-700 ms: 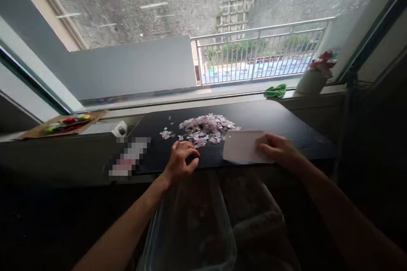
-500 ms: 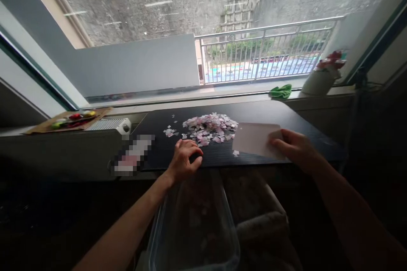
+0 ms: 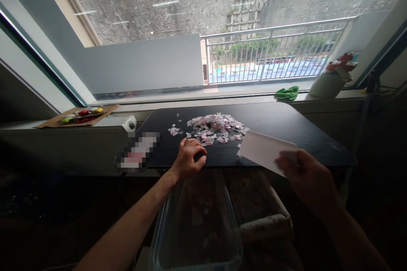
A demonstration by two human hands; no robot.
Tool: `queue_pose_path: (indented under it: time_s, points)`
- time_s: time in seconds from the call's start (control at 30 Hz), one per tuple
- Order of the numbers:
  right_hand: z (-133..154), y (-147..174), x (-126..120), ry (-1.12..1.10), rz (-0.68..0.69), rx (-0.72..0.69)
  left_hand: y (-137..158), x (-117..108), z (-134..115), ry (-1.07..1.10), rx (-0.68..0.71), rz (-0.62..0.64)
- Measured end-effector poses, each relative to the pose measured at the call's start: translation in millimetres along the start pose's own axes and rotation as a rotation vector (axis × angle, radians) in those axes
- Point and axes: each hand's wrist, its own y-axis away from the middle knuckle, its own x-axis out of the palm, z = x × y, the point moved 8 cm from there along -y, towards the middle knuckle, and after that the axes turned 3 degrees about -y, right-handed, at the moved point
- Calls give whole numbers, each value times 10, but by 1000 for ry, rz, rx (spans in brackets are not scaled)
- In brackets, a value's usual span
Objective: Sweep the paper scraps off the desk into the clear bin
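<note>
Small pale pink and white paper pieces (image 3: 216, 125) lie in a loose pile on the dark tabletop (image 3: 260, 114). My left hand (image 3: 190, 159) rests at the near edge of the table, just in front of the pile. Its fingers are curved, the thumb stands apart, and nothing shows in it. In my right hand (image 3: 307, 175) is a thin pale rectangular card (image 3: 265, 150), gripped by its right end. The card slants down to the right, its left end by a few stray pieces. Below the table edge stands a clear plastic bin (image 3: 235, 237) with some paper pieces inside.
Right of the bin is a wrapped bundle (image 3: 263, 203). On the sill lie a green cloth (image 3: 287, 92) and a pale container (image 3: 326, 84) with a red top. At left are a radiator (image 3: 117, 122) and a brown board (image 3: 57, 120). A blurred-out patch (image 3: 140, 150) covers the table's left corner.
My right hand has drawn the card back toward me and to the right, and the card now tilts more. My left hand keeps its place at the table edge.
</note>
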Motion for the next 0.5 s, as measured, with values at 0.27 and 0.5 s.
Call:
queue_pose_path:
  time_s: [0.27, 0.5]
  points:
    - [46, 105, 137, -116, 65, -34, 7, -1, 0, 18, 0, -15]
    - [62, 99, 143, -40, 61, -68, 7, -5, -12, 12, 7, -23]
